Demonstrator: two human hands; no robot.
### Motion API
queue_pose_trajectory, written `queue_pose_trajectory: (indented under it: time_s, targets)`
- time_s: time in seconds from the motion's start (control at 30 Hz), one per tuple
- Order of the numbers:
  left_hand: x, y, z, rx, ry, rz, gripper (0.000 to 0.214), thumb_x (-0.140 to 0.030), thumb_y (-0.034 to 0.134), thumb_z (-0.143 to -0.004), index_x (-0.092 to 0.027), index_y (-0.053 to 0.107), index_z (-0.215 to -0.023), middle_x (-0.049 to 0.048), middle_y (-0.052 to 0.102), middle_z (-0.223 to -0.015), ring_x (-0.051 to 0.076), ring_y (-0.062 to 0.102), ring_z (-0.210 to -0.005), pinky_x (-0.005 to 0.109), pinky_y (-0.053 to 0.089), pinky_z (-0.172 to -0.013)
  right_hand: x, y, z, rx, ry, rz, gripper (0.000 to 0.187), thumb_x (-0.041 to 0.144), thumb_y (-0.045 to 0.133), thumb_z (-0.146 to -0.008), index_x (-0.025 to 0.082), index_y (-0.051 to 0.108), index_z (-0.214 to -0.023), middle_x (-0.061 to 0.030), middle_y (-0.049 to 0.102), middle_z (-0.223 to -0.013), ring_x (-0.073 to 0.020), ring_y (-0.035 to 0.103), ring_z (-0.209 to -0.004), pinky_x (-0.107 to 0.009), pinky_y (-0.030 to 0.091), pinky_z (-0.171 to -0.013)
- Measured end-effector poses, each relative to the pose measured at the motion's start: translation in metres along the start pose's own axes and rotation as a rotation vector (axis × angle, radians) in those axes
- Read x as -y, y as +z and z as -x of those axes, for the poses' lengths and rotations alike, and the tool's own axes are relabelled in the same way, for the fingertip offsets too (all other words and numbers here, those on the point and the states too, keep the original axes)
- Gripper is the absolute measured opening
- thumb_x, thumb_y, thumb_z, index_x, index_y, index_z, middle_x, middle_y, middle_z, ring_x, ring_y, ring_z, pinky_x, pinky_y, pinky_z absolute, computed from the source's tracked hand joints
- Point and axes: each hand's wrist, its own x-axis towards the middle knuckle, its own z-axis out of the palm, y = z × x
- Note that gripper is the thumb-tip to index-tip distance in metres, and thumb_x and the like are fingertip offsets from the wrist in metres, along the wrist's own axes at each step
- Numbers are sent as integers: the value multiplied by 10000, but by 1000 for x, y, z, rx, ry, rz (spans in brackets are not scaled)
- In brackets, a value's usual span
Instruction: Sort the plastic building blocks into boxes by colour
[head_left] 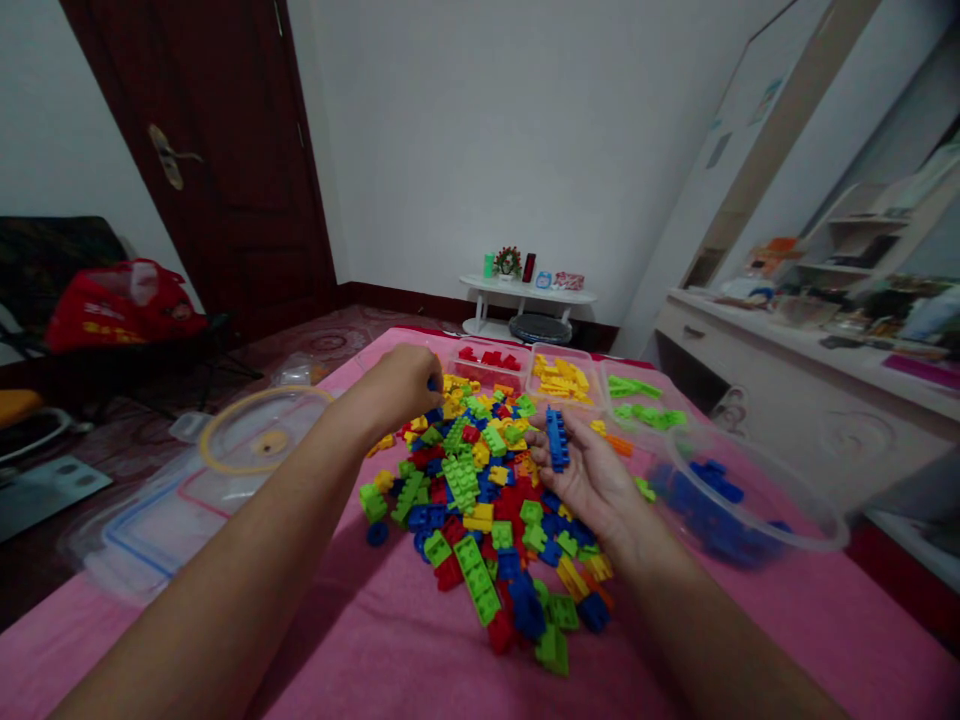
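A large heap of toy building bricks (462,482) in green, red, yellow, blue and orange lies on a pink cloth (360,640). My right hand (592,480), palm turned up, holds a long blue brick (557,440) with studs at the heap's right side. At the far left edge of the heap, my left hand (405,385) is bent down with its fingers closed. Blue shows at those fingertips, seemingly a blue brick (433,384), though the fingers hide most of it.
Behind the heap stand clear containers with red bricks (489,358), yellow bricks (561,378) and green bricks (649,415). A round clear tub (814,535) at right holds blue bricks. Clear lids (161,520) lie at left. Farther off are a small white table (525,290) and a dresser (787,380).
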Motion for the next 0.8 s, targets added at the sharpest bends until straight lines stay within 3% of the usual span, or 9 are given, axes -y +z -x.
queue_pose_trajectory:
  time_s: [0.17, 0.27, 0.4, 0.5, 0.67, 0.8]
  targets:
    - [-7, 8, -2, -16, 8, 24, 186, -222, 605, -675, -151, 732, -792, 94, 702, -778, 194, 620, -709, 268, 451, -668, -12, 7, 2, -7, 7, 8, 171, 272, 527, -850, 121, 601, -820, -56, 656, -677, -103, 579, -482, -173, 470, -391]
    - [-15, 12, -4, -97, 67, 202, 189, -262, 605, -702, -158, 724, -805, 72, 701, -784, 182, 621, -717, 263, 455, -671, -12, 10, 5, -12, 12, 5, 197, 284, 492, -874, 119, 585, -824, -74, 665, -700, -126, 620, -542, -201, 510, -452]
    - [-46, 20, 0, -255, 164, 578, 271, -365, 561, -780, -190, 688, -944, 28, 703, -829, 160, 629, -711, 263, 482, -682, -11, 18, 12, 109, 56, -100, 330, 413, 409, -903, 123, 558, -954, -130, 676, -877, -191, 670, -759, -292, 557, -587]
    - [-71, 32, 6, -293, 235, 649, 302, -355, 547, -810, -193, 655, -1040, 43, 694, -974, 179, 641, -835, 291, 489, -791, -10, 26, 17, 160, 7, -253, 335, 457, 410, -894, 165, 548, -984, -58, 669, -854, -167, 658, -746, -342, 562, -640]
    - [-91, 48, 14, -138, 470, 494, 355, -347, 412, -893, -200, 571, -1175, 72, 610, -1183, 221, 529, -1131, 365, 381, -1000, -11, 28, 15, -106, -77, -371, 122, 301, 516, -862, 203, 584, -887, 44, 646, -700, -80, 581, -535, -227, 530, -536]
    - [-98, 53, 20, -128, 526, 495, 537, -412, 429, -878, -213, 343, -1370, 84, 393, -1409, 230, 316, -1322, 392, 275, -1087, -13, 24, 6, -160, -156, -338, 92, 238, 557, -819, 188, 612, -872, 13, 683, -808, -95, 622, -681, -192, 518, -586]
